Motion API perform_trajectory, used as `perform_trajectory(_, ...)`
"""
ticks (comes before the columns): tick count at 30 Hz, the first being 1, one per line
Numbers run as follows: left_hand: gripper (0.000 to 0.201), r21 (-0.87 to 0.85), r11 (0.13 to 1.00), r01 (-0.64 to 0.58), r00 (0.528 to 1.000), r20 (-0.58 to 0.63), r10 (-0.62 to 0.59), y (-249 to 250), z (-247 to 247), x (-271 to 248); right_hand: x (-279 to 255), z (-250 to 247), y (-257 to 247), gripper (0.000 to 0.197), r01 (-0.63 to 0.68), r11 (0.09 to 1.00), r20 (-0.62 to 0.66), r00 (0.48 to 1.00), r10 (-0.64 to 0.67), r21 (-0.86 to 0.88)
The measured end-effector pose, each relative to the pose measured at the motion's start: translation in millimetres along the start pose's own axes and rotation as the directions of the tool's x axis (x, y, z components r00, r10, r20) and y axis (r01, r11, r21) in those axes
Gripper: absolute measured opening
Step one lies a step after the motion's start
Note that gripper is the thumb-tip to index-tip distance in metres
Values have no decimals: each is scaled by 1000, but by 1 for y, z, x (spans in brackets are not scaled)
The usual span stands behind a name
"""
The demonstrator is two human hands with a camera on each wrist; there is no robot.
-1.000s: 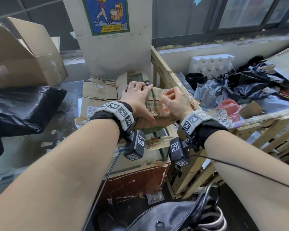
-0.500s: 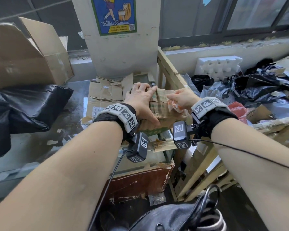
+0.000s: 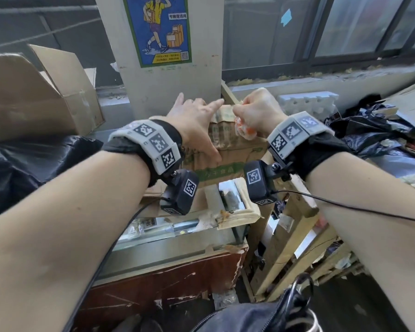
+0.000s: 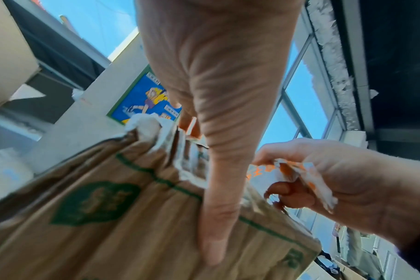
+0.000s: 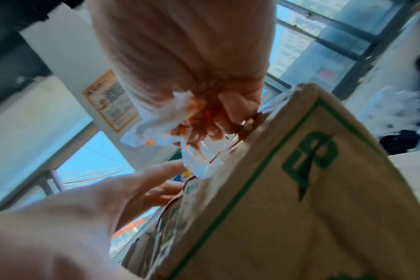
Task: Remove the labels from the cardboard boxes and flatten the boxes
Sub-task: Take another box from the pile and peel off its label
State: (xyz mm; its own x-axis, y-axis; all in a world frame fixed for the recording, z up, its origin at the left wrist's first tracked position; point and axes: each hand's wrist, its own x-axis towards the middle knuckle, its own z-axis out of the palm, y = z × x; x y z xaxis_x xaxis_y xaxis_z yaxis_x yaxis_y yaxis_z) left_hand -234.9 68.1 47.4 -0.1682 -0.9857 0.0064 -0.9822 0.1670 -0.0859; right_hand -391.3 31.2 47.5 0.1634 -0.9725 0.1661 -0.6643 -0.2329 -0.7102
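A brown cardboard box [image 3: 228,152] with green print stands tilted on the counter, seen close in the left wrist view [image 4: 122,227] and the right wrist view [image 5: 300,199]. My left hand [image 3: 197,116] lies on its top with straight, spread fingers, the thumb [image 4: 218,217] pressed down its front face. My right hand [image 3: 256,111] is curled at the box's top right edge, gripping a crumpled white and orange label [image 3: 243,129], also visible as label [image 4: 297,178] and label [image 5: 170,121]. Part of the label still reaches the box edge.
The counter [image 3: 177,243] has a glass top over a red-brown front. A large open carton [image 3: 41,92] and black plastic [image 3: 34,168] lie left. A wooden crate frame [image 3: 290,226] and black bags [image 3: 374,130] fill the right. A pillar with a poster [image 3: 161,29] stands behind.
Both hands and the box rose and moved away from me toward the pillar. The right hand has pulled the label up to the box's top right edge, bunching it in its fingers.
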Motion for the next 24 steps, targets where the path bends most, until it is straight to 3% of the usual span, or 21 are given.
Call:
perform_trajectory(5, 141, 57, 998, 25, 1000, -1, -25, -21, -12, -11, -5, 15, -26, 32, 80, 994, 29, 996, -83, 68)
perform_trajectory(8, 149, -24, 996, 92, 995, 48, -91, -24, 9, -21, -12, 34, -31, 30, 131, 990, 76, 988, -134, 42)
perform_trajectory(13, 145, -1, 990, 143, 988, 64, -143, -33, 67, -38, -23, 79, -11, 29, 129, 992, 240, 963, -125, -1)
perform_trajectory(17, 141, -1, 992, 128, 992, 21, -128, -26, 86, -35, -22, 90, 8, 27, 52, 999, 223, 974, -49, -7)
perform_trajectory(24, 137, -71, 994, 80, 995, 72, -75, -7, 100, -17, -27, 85, 50, 22, -140, 940, 208, 975, 76, 312)
